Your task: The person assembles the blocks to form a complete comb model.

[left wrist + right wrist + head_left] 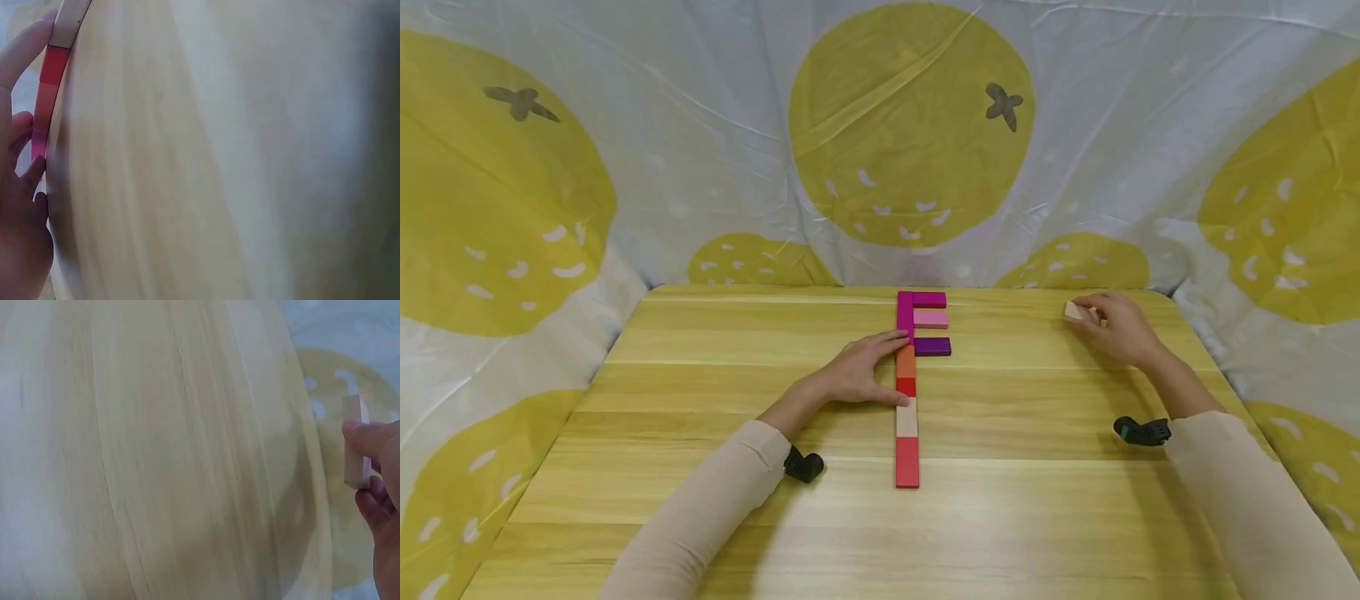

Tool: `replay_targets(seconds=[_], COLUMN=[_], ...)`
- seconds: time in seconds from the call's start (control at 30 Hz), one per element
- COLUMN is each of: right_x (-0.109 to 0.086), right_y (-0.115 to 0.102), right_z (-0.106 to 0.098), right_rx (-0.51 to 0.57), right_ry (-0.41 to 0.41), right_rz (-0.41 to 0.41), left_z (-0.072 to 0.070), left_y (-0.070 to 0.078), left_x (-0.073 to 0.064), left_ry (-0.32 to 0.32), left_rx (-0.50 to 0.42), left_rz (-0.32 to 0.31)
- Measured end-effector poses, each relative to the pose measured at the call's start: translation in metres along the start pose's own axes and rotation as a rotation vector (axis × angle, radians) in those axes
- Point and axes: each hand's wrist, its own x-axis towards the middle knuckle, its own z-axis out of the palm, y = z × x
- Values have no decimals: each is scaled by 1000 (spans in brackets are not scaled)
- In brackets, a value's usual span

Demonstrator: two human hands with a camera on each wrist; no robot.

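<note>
A column of wooden blocks runs down the middle of the table: a magenta block [905, 310], an orange block [906, 362], a red block [906, 387], a plain wood block [907, 419] and a coral-red block [907, 462]. Three blocks stick out rightward near its top: magenta [930, 300], pink [931, 318] and purple [932, 347]. My left hand [856, 369] rests along the column's left side, fingertips at the magenta part and thumb at the plain block. Toward the far right, my right hand [1118, 332] pinches another plain block [356, 453] between thumb and fingers.
The wooden table [1015, 517] ends at a far edge just beyond the column's top. Behind and beside it hangs a white cloth [730, 125] printed with large yellow fruit. Dark wrist cameras [805, 465] stick out from both sleeves.
</note>
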Motion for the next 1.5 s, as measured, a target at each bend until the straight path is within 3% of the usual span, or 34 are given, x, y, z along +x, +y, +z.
replay_targets(seconds=[0.67,0.97,1.5], right_x=[18,22,28], right_y=[-77,-109,-155], right_z=[37,55,78], right_rx=[129,189,202], right_ry=[-72,-184,-245], right_rz=[-204,-229,-286], left_z=[0,2,2], left_y=[-3,-4,-4], left_x=[2,2,3], left_ry=[4,3,5], left_rx=[3,-4,1], left_rz=[-2,-3,-9])
